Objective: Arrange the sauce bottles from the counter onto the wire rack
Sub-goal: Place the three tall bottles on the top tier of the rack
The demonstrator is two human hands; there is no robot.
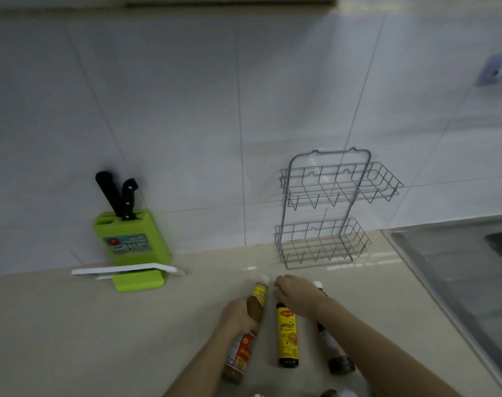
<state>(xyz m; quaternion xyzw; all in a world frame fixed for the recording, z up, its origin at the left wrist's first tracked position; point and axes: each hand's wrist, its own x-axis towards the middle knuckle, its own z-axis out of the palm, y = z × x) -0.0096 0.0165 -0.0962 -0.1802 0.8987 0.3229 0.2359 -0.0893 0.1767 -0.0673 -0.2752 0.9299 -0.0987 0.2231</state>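
A grey two-tier wire rack (328,209) stands against the tiled wall with both shelves empty. Three sauce bottles stand on the counter in front of it. My left hand (238,313) is wrapped around the shoulder of the brown bottle with a white cap and red label (244,348). My right hand (297,295) is closed over the top of the dark bottle with the yellow label (287,338), hiding its cap. A third dark bottle (334,353) stands to the right, partly behind my right forearm.
A green knife block (132,245) with two black-handled knives sits at the left by the wall, a white strip (123,270) lying in front of it. A steel sink (456,270) fills the right side. More bottle tops (330,393) peek in at the bottom edge.
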